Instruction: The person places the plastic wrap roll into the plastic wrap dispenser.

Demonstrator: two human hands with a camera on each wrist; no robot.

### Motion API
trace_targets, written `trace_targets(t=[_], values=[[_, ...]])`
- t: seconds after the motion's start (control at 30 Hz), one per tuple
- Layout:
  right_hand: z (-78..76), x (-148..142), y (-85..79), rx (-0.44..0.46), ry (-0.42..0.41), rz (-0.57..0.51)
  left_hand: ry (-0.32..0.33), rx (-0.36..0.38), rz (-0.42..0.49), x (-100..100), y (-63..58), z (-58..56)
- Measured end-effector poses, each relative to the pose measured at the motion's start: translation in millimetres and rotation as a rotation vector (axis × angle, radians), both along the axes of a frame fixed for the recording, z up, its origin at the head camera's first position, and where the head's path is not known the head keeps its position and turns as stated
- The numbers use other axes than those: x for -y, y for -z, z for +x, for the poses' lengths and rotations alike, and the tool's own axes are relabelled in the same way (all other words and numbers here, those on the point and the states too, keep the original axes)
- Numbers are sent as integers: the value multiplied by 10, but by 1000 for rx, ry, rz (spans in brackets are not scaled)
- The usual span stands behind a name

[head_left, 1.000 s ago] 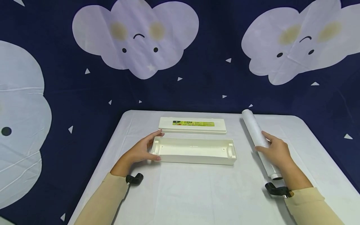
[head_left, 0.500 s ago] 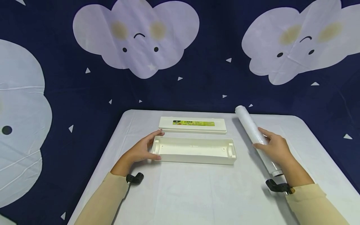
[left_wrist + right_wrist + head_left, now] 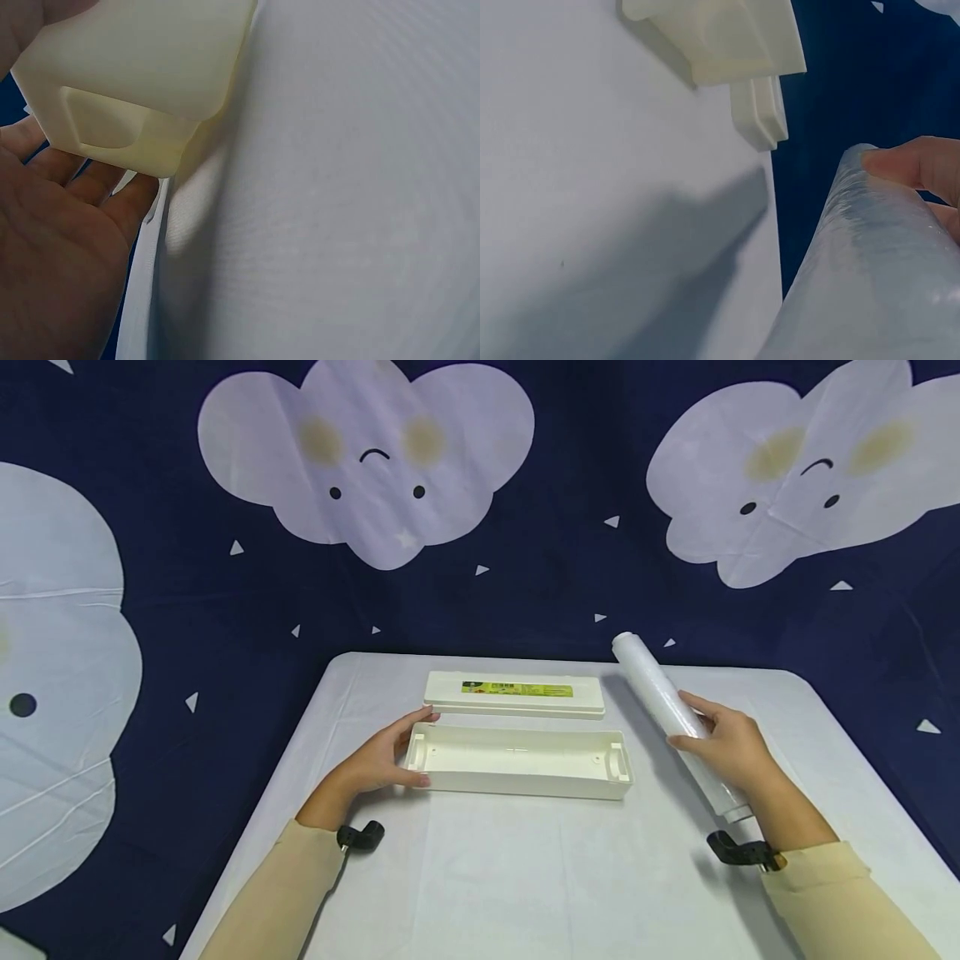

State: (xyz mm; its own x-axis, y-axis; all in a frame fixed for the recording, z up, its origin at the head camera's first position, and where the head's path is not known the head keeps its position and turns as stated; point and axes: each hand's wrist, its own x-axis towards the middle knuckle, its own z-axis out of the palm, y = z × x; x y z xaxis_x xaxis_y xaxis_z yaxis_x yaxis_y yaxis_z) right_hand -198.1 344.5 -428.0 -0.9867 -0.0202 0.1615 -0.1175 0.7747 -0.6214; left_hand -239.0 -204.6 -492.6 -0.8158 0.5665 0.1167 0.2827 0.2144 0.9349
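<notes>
A roll of cling film (image 3: 651, 681) is held in my right hand (image 3: 733, 750), thumb on one side and fingers on the other. It slants with its far end toward the upper left, and a shadow falls apart from it on the table. At the left end of a long, lidless cream plastic box (image 3: 525, 783) rests my left hand (image 3: 367, 767), thumb at the front wall and fingers round the back. In the left wrist view the fingers (image 3: 97, 180) lie behind the box's end wall. Inside the box, a small holder shows at each end. Behind it lies the cream lid (image 3: 517, 704) with a yellow-green label.
A white cloth covers the table (image 3: 510, 877). Beyond its far edge hangs a dark blue curtain (image 3: 570, 568) with cloud prints. Black camera mounts sit on both wrists, the left mount (image 3: 362, 836) and the right mount (image 3: 738, 850), low over the cloth.
My right hand has lifted the cling film roll off the table and shifted it left toward the box. The left hand, the box and the lid stay where they were.
</notes>
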Motion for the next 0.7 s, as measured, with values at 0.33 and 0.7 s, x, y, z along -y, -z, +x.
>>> trace_targets(t=[0.33, 0.7], values=[[3, 110, -114, -47, -68, -3, -4, 33, 19, -1, 33, -11], [17, 267, -228, -40, -121, -27, -11, 28, 18, 5, 49, -15]])
